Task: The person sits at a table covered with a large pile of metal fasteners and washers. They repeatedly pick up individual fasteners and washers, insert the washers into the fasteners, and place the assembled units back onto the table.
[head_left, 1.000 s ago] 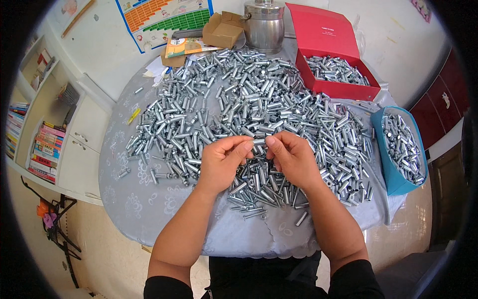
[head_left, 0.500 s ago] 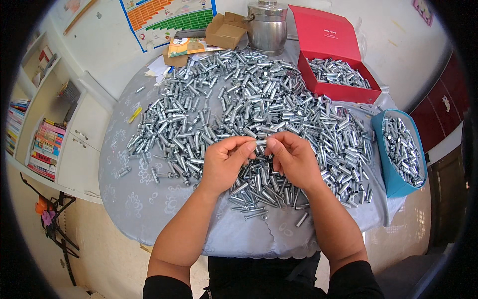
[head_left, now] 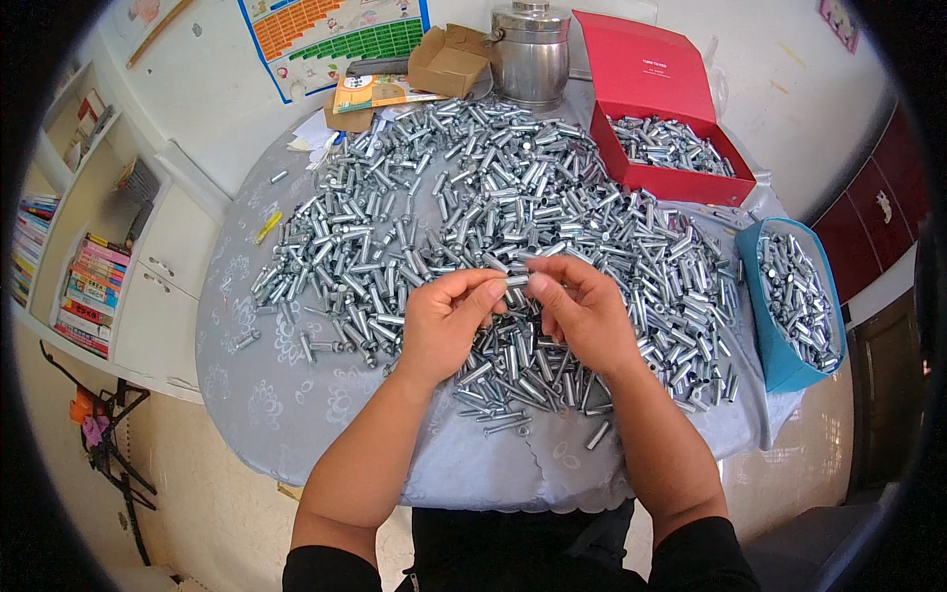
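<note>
Above the near middle of a big heap of silver expansion bolts (head_left: 513, 217), my two hands meet at one small piece. My left hand (head_left: 446, 321) pinches a silver expansion bolt (head_left: 516, 282) between thumb and forefinger, holding it roughly level. At its right end is my right hand (head_left: 590, 316), the thumb against the bolt and the forefinger curved just above it. The other fingers of both hands are curled under. Fingertips cover both ends of the bolt, so its nut or head cannot be made out.
Loose bolts cover much of the round table with its grey cloth (head_left: 247, 385). A red lidded box (head_left: 681, 183) and a teal fabric bin (head_left: 789, 370), both filled with bolts, stand right. Behind are a steel pot (head_left: 531, 59) and a cardboard box (head_left: 449, 64). A yellow pen-like object (head_left: 267, 227) lies left.
My right forefinger has lifted slightly off the bolt and shifted a little left. My left hand and the heap look the same.
</note>
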Tool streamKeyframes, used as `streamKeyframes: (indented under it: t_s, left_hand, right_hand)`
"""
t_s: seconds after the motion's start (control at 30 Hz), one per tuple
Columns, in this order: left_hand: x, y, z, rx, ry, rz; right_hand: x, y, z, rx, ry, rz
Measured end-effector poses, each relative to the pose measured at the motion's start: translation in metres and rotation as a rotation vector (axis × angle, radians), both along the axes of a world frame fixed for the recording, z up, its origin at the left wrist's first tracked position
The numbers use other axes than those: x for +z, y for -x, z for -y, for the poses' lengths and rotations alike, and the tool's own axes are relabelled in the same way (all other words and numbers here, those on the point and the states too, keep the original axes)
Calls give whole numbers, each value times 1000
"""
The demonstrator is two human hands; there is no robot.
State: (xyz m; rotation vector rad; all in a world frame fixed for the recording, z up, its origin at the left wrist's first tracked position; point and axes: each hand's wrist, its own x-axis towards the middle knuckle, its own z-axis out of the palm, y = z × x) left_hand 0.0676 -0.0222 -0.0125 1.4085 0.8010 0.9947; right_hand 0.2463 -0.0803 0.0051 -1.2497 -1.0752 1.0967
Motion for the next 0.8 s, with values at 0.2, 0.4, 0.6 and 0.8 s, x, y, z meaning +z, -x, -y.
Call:
streamKeyframes:
  t_s: [0.2, 0.4, 0.6, 0.8]
  left_hand:
    - [-3, -1, -1, -2, -11, 34]
    - [-2, -2, 1, -2, -2, 36]
    - [-2, -2, 1, -1, -11, 39]
    - [-1, -1, 0, 6, -20, 19]
  right_hand:
    - [-1, -2, 1, 28, -3, -26]
    - [-4, -2, 0, 11, 1, -50]
    - [-2, -3, 0, 30, 45, -36]
    - [0, 1, 1, -13, -22, -39]
